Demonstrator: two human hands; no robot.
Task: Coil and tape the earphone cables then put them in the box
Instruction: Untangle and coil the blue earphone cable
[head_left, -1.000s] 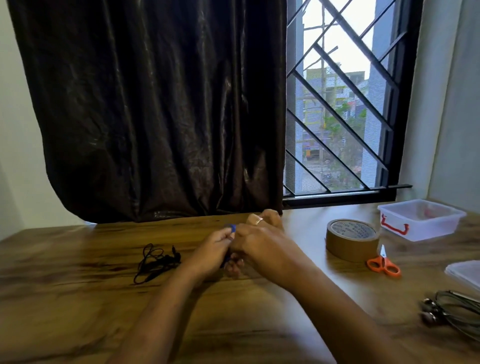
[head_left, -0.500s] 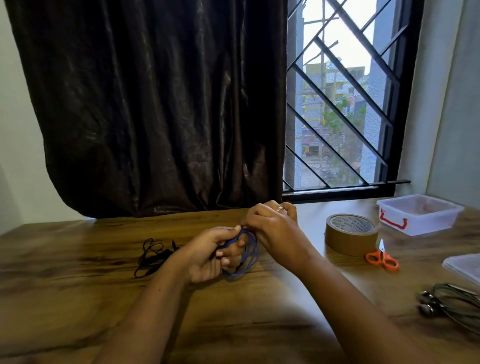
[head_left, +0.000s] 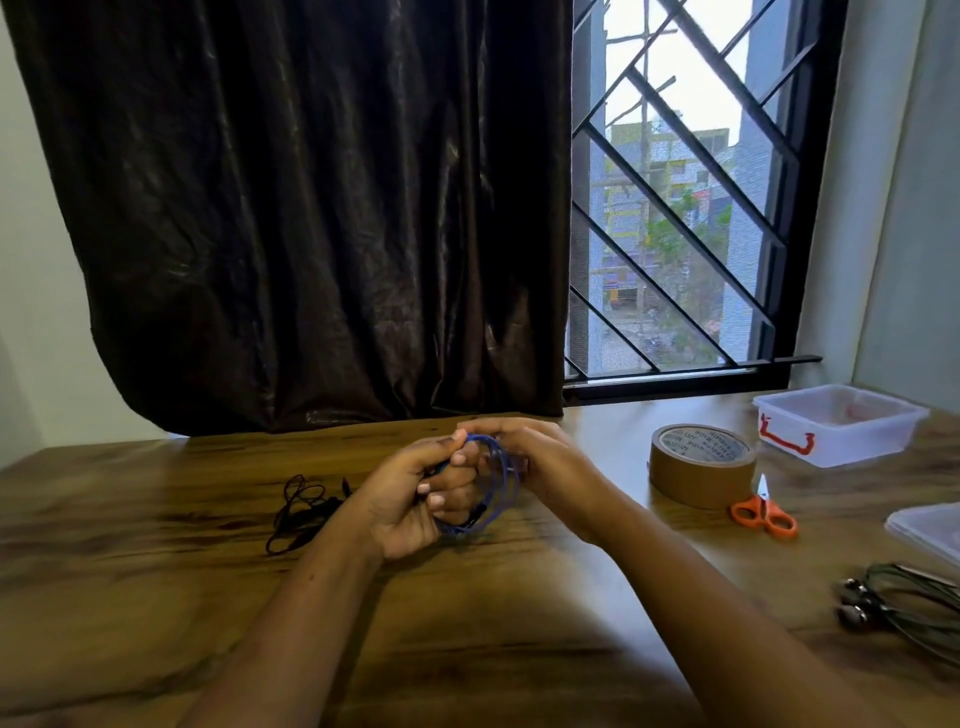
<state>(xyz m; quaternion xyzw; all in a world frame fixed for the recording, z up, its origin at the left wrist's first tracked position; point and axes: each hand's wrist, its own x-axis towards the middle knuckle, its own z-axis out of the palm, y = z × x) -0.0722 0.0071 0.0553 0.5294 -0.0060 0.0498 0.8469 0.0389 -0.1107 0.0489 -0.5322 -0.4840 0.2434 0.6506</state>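
A blue earphone cable (head_left: 497, 501) is wound in loops between both hands above the middle of the wooden table (head_left: 156, 597). My left hand (head_left: 410, 499) pinches the coil at its top with thumb and fingers. My right hand (head_left: 540, 462) grips the coil's far side. A loose black earphone cable (head_left: 301, 506) lies on the table to the left. A brown tape roll (head_left: 701, 464) sits to the right, orange-handled scissors (head_left: 763, 512) in front of it. The clear plastic box (head_left: 839, 423) with a red clasp stands at the back right.
A dark green coiled earphone cable (head_left: 904, 608) lies at the right edge. The clear box lid (head_left: 930, 527) rests near it. A dark curtain (head_left: 311, 208) and a barred window (head_left: 675, 208) stand behind the table.
The blue coil was hidden in my hands, then opened into visible loops; my right hand has shifted to the coil's right side. The view has tilted slightly.
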